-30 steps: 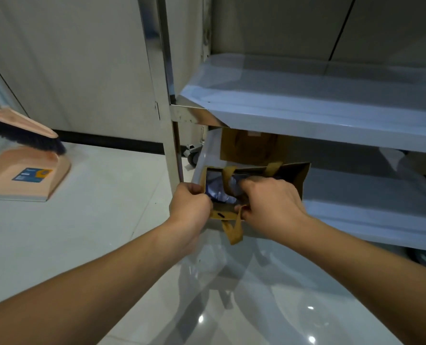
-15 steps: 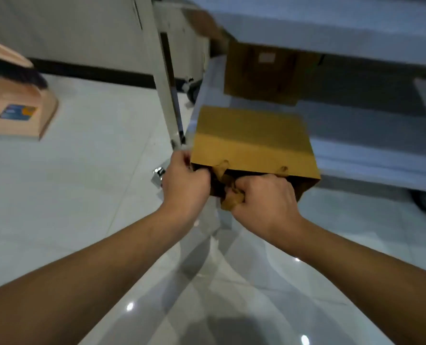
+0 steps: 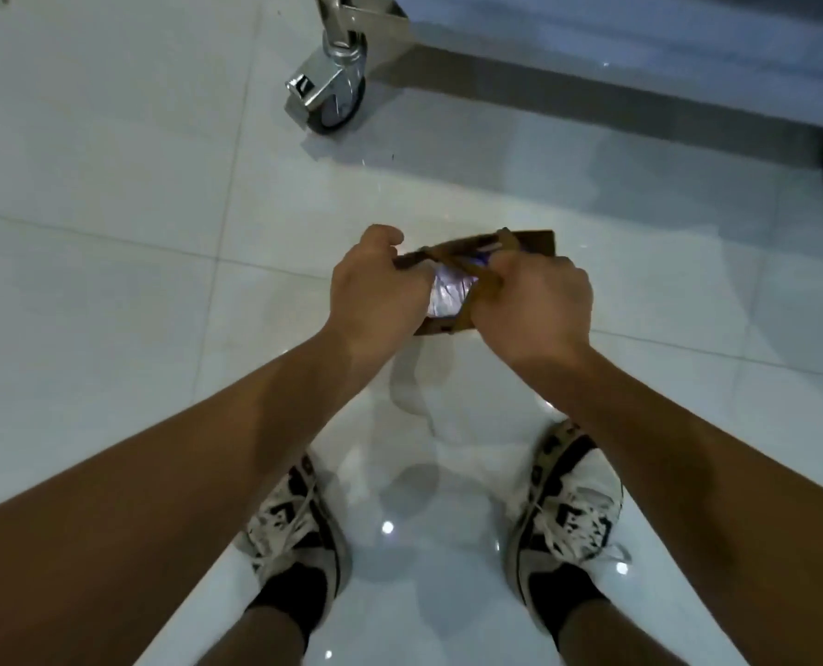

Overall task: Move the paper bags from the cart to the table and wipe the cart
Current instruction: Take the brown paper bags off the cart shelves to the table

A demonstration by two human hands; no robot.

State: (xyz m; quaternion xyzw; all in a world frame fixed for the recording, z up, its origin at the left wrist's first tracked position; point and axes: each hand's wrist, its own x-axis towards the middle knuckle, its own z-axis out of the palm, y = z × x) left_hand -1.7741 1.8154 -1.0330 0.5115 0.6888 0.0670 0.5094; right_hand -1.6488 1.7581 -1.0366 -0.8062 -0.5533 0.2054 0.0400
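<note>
head view: one brown paper bag (image 3: 541, 242), matte and creased, with flat paper handles, was held open-mouthed above glossy white floor tiles (image 3: 111, 305), a shiny crinkled purple wrapper (image 3: 448, 295) inside. left hand (image 3: 375, 290) gripped the bag's left rim, fingers curled tight; right hand (image 3: 534, 310) gripped the right rim and a handle. the cart (image 3: 592, 36), steel, showed two castor wheels (image 3: 337, 96). two patterned sneakers (image 3: 299, 526) stood below.
</note>
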